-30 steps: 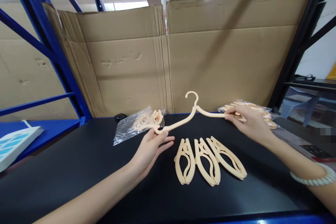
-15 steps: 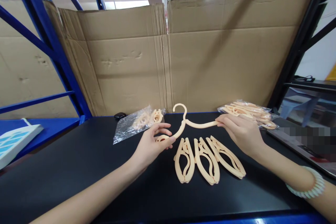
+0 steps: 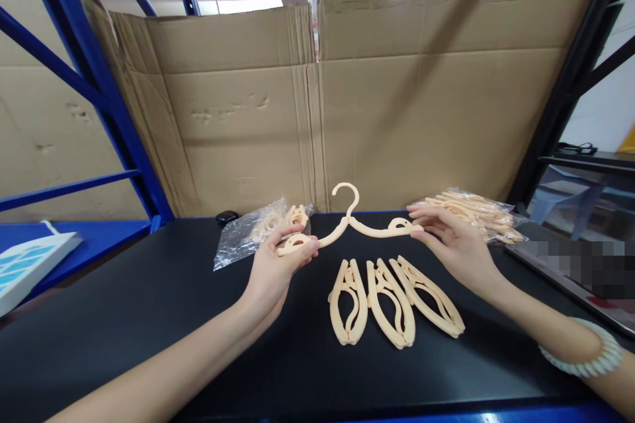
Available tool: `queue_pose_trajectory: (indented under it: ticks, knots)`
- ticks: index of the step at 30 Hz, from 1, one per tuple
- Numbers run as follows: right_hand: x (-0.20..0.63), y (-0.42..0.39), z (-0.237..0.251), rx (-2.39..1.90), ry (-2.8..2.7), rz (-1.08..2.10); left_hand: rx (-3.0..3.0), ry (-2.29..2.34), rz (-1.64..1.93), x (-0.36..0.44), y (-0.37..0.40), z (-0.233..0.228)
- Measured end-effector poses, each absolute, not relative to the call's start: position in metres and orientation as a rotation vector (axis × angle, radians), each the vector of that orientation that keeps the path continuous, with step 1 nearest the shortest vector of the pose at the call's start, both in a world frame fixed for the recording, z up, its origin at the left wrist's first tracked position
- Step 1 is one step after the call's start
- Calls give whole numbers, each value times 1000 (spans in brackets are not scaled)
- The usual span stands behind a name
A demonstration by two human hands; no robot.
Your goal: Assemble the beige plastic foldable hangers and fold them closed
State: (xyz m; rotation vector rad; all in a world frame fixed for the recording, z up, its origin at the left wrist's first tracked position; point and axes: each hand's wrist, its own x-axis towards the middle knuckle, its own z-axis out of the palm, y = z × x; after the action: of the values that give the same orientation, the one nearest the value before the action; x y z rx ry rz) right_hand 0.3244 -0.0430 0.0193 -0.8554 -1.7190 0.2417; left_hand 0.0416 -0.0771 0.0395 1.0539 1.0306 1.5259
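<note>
A cream folding clothes hanger (image 3: 333, 236) is held up above the table, arms spread and hook pointing upward. My left hand (image 3: 278, 261) is closed on its left arm, thumb and fingers pinching near a looped part. The right arm's end sits between the thumb and fingers of my right hand (image 3: 454, 244), with a looped part standing up beside them. Below lie three folded hangers in a row: a left one (image 3: 336, 317), a middle one (image 3: 380, 307) and a right one (image 3: 452, 322).
A clear plastic bag (image 3: 238, 244) with hanger pieces lies at the back left, near a small black object (image 3: 227, 217). Another bag of hangers (image 3: 471, 208) is behind my right hand. A laptop (image 3: 570, 277) borders the right side; cardboard (image 3: 421, 112) stands behind the black table (image 3: 149, 317).
The hanger's arms are spread wider and more evenly, and its hook has risen slightly. My left hand has moved left. A looped part now shows on the right arm.
</note>
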Motion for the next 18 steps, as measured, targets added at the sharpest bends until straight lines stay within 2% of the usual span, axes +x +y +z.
queue_pose_trajectory:
  ticks: [3,9,14,18]
  knots:
    - [327,-39,20,-827,-1587,599,1024,969,1550,42,-75,38]
    - [317,-46,26,-735,-1255,1025,1101,993,1469,46,-79,35]
    - [292,-67,27,-645,-1335,1202,1175,979,1338,57,-93,35]
    - [280,-81,22,-643,-1605,1130,1291,960,1342,64,-99,35]
